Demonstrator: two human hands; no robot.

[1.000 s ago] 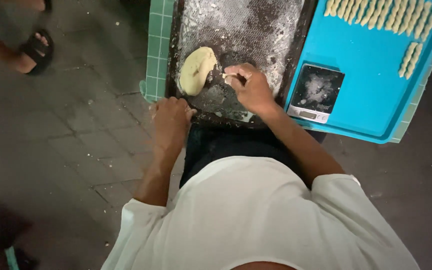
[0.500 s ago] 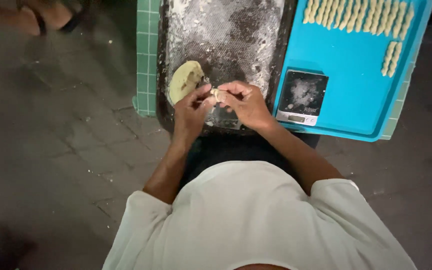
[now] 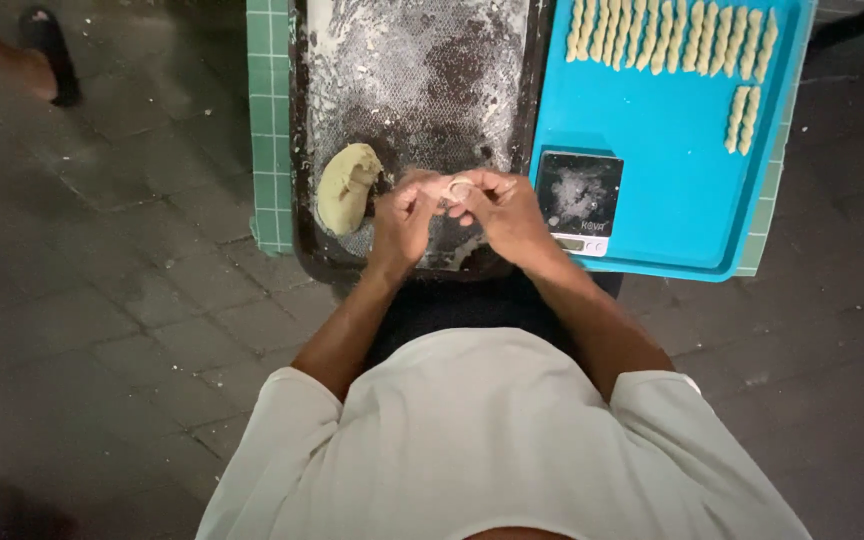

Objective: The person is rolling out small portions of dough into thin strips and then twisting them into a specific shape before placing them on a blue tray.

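Dough, a small pale piece, sat pinched between the fingertips of both hands, left and right, above the floured tray. It looked soft, light, easily deformed; gentle fingertip pressure seemed best.

We count as follows:
- Hands at work: two, the left hand and the right hand.
- Small dough piece: one, pinched between the fingers of both hands.
- Dough lump: one, on the left.
- Floured dark tray: one.
- Blue tray: one, on the right.
- Pocket scale: one.
- Twisted dough sticks: one far row of roughly fourteen. They are packed too close for us to fix the figure.
- Nearer sticks: two.
- Sandalled foot: one, far left, another person's.
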